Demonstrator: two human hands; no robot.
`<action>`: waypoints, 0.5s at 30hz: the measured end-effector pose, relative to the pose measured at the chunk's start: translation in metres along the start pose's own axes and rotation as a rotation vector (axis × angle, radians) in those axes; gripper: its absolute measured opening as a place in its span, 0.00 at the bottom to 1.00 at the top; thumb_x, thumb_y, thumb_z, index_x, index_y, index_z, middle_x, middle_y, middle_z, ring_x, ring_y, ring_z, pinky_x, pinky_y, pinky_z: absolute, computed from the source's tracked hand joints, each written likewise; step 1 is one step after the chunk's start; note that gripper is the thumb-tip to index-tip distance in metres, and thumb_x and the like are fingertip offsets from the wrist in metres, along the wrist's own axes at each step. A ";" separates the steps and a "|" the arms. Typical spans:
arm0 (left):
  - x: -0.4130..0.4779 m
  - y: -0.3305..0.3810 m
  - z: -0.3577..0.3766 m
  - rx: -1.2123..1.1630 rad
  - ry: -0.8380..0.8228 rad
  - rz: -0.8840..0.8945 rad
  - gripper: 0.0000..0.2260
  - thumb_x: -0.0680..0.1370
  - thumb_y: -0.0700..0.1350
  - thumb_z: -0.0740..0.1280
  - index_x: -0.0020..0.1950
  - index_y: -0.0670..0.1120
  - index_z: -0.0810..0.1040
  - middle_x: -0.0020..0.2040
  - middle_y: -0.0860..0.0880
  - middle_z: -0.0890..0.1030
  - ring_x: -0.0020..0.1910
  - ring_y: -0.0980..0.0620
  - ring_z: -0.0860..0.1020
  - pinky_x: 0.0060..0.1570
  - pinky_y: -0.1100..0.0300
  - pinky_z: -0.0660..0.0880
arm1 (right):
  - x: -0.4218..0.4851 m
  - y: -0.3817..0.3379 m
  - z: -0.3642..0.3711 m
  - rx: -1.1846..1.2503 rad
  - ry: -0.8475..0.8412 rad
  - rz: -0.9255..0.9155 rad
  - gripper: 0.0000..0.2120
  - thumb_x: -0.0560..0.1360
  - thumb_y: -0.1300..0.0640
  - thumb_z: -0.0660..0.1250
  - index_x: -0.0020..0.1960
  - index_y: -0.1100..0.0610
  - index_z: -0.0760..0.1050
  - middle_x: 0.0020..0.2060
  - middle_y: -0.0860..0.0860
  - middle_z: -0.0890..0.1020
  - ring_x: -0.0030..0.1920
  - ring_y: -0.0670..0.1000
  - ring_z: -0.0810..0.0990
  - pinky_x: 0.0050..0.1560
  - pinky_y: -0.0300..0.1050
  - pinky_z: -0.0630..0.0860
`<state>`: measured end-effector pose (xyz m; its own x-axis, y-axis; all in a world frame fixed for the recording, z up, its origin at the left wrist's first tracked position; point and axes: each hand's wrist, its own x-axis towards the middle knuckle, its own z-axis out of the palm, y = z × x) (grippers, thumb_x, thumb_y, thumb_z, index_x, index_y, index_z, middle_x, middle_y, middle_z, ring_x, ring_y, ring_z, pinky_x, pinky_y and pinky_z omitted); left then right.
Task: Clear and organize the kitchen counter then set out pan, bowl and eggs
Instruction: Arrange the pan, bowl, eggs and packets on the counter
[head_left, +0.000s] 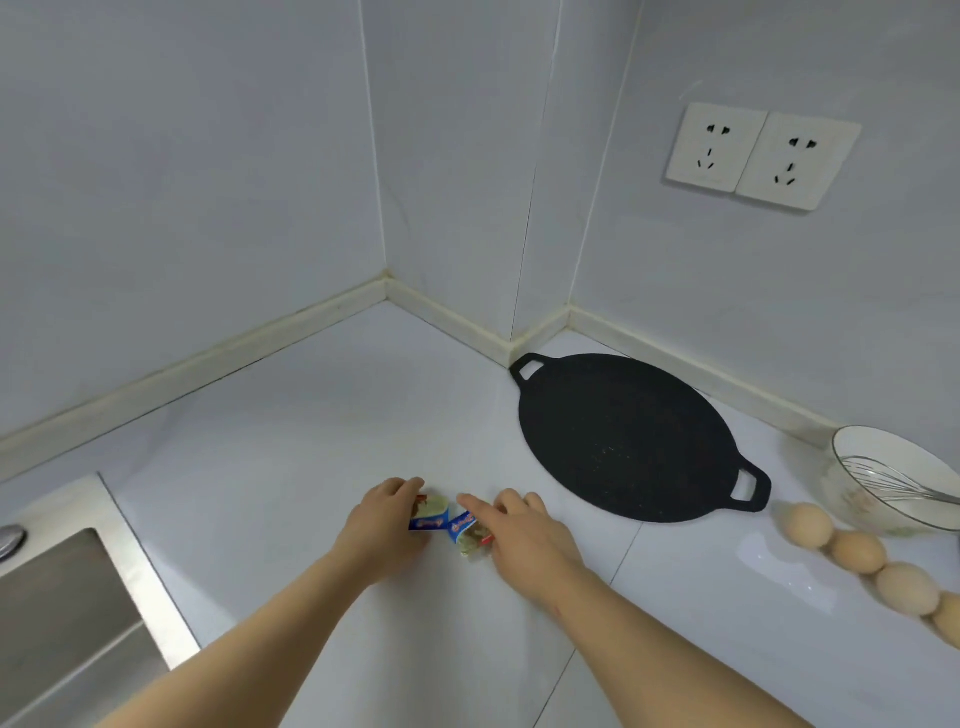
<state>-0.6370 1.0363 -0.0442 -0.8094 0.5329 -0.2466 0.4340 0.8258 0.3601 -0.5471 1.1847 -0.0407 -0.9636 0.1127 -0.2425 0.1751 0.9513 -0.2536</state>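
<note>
Left packet (430, 515) and right packet (467, 531) sit mid-counter, left of pan (623, 436). Left hand (382, 527) curls round one; right hand (527, 532) index lies on other, grip unclear. Best: pinch both firmly, lift together

Flat black pan (623, 436), white bowl (844, 488) beside it, tan eggs (858, 552) in row

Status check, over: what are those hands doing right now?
Left hand grips one packet; right hand touches second packet, grip unclear. Pan, bowl, eggs already set out right. Nothing blocks the hands.
</note>
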 end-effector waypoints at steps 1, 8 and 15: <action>0.000 -0.002 0.001 -0.014 0.000 -0.002 0.25 0.78 0.46 0.62 0.74 0.47 0.61 0.69 0.49 0.66 0.68 0.50 0.66 0.62 0.61 0.66 | 0.001 0.000 0.000 -0.009 -0.012 0.004 0.29 0.78 0.62 0.54 0.74 0.41 0.54 0.63 0.51 0.66 0.62 0.54 0.65 0.53 0.47 0.72; 0.000 -0.005 0.002 -0.031 0.027 0.029 0.20 0.76 0.49 0.65 0.67 0.49 0.70 0.63 0.50 0.70 0.62 0.52 0.70 0.49 0.68 0.64 | 0.001 0.001 0.000 0.060 -0.027 0.041 0.25 0.76 0.54 0.60 0.72 0.47 0.59 0.63 0.50 0.65 0.62 0.53 0.66 0.54 0.47 0.72; -0.010 0.008 0.014 -0.070 0.102 -0.053 0.21 0.73 0.53 0.68 0.64 0.49 0.71 0.51 0.53 0.71 0.62 0.51 0.68 0.49 0.65 0.65 | -0.007 0.006 0.004 0.123 0.027 0.068 0.21 0.74 0.47 0.64 0.64 0.51 0.67 0.60 0.49 0.68 0.60 0.52 0.69 0.53 0.45 0.73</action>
<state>-0.6196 1.0402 -0.0511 -0.8681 0.4644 -0.1756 0.3637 0.8356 0.4117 -0.5385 1.1883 -0.0446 -0.9533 0.1853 -0.2386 0.2624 0.8991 -0.3504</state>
